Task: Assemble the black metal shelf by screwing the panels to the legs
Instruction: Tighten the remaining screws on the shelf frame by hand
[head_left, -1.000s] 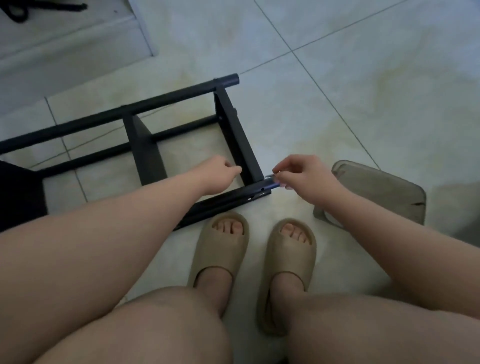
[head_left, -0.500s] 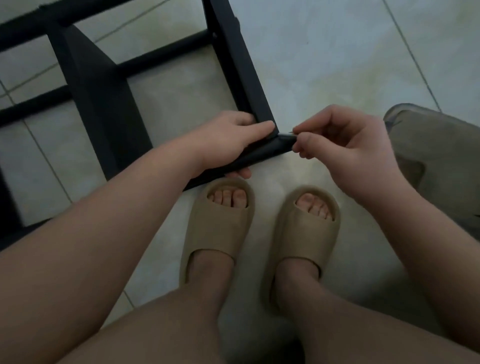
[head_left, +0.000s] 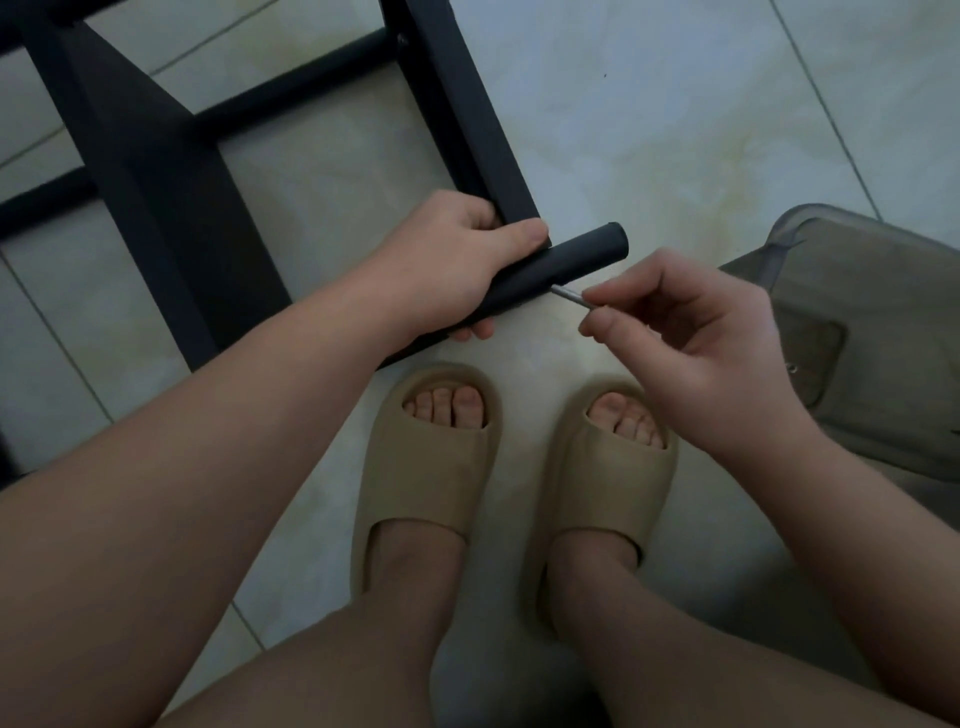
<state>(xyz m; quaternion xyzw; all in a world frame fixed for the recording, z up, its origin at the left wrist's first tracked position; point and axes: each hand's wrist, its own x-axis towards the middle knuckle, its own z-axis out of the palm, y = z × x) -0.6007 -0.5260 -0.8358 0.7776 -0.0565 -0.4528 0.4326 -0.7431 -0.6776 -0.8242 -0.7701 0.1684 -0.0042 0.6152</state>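
Above the tiled floor, the left hand (head_left: 447, 265) is clamping the round black metal leg (head_left: 561, 265) steady while the right hand (head_left: 691, 332) is pinching a thin silver tool (head_left: 569, 296), feeding it into the leg's side.

Pale, glossy floor tiles (head_left: 649, 130) with thin grout lines. Two beige open-toe slide sandals (head_left: 426, 467) sit side by side. At the right edge lies a translucent grey plastic container lid (head_left: 872, 332).
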